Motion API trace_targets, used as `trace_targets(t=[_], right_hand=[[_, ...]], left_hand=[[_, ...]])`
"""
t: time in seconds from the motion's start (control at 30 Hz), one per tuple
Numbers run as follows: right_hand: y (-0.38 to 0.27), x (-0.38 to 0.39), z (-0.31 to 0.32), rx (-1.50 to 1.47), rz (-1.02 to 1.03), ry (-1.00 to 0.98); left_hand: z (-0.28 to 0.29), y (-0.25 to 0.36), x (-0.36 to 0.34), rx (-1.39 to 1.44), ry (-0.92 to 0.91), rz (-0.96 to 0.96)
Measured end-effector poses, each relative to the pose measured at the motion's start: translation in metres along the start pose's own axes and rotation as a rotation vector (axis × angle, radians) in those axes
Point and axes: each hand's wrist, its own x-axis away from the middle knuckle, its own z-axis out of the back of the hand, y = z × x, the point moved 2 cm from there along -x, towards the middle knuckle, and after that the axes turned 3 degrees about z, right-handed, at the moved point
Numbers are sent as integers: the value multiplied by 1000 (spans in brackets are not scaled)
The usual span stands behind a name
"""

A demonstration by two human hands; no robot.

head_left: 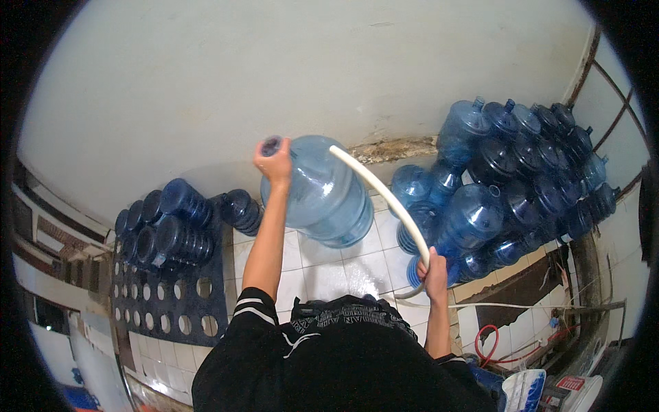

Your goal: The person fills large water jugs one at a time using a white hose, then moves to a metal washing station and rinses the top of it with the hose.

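A big clear-blue water jug is held up by my left hand, whose fingers wrap around its neck. The jug is tilted, its mouth pointing to the upper left and its base toward the tiled floor. In my right hand is a cream-coloured hose, gripped partway along. From there the hose arcs up and left, and its end lies over or beside the jug's shoulder; whether they touch I cannot tell. The lower part of the hose drops to the floor near my feet.
Many blue jugs are stacked to the right along the wall. On the left, more jugs stand on a dark rack with round holes. White floor tiles look wet. A red hose and a metal rail are at lower right.
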Motion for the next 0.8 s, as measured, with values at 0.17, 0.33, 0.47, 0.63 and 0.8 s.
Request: trace_targets(t=[0.17,0.33,0.47,0.63,0.8], right_hand=[[2,16,-2,132,-5,21],[9,20,-7,183,-27,81],[8,7,-29,298,-17,63],[18,-22,-45,363,-44,268],[34,-19,-46,331,-48,637]], left_hand=[[-62,-32,56,-379,-281,-287],[-78,-79,81,-530,-698,-105],[-83,-118,96,-619,-697,-141],[-125,-133,88,-624,-913,-29],[-199,-142,62,-464,-800,-27]])
